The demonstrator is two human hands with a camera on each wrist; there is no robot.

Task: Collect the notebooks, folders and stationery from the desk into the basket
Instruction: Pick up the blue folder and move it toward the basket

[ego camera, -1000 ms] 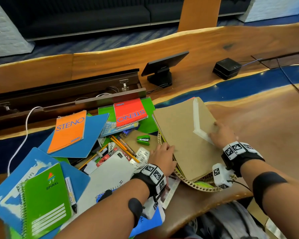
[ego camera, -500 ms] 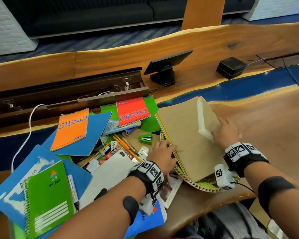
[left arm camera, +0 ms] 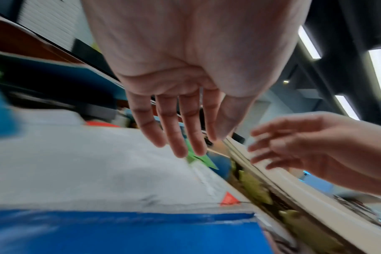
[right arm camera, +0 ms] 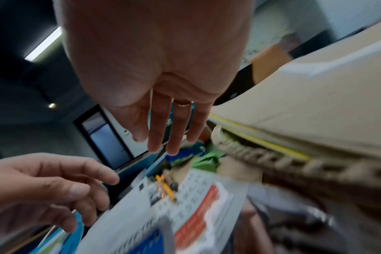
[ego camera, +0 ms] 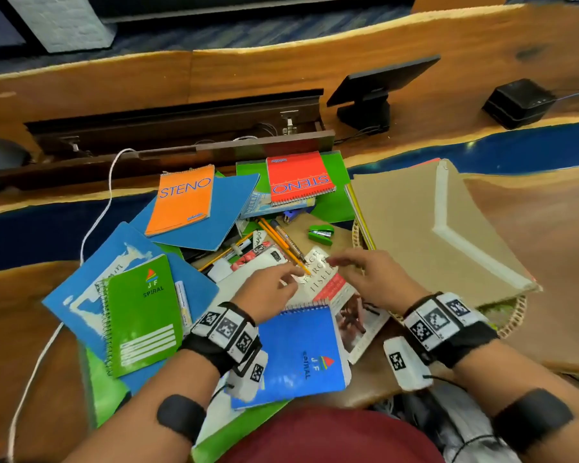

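Note:
Both my hands hover, fingers straight and holding nothing, over a white book with red print (ego camera: 328, 279) in the middle of the pile. My left hand (ego camera: 281, 279) is at its left side and my right hand (ego camera: 355, 265) at its right; the left hand (left arm camera: 180, 137) and right hand (right arm camera: 163, 135) also show spread in the wrist views. A blue spiral notebook (ego camera: 301, 355) lies just below the hands. At the right a brown folder (ego camera: 408, 228) lies across the woven basket (ego camera: 512, 315). Around lie a green spiral notebook (ego camera: 141, 315), orange steno pad (ego camera: 181, 198), red steno pad (ego camera: 298, 177), pencils (ego camera: 281, 242) and a green stapler (ego camera: 321, 233).
Blue folders (ego camera: 211, 208) and green folders spread under the pile on the wooden desk. A white cable (ego camera: 94, 222) runs down the left. Behind are an open cable trough (ego camera: 181, 128), a small monitor (ego camera: 375, 91) and a black box (ego camera: 518, 101).
My right hand left the brown folder on the basket and moved left; my left hand drew back from the folder's edge. Both now hover over the white book.

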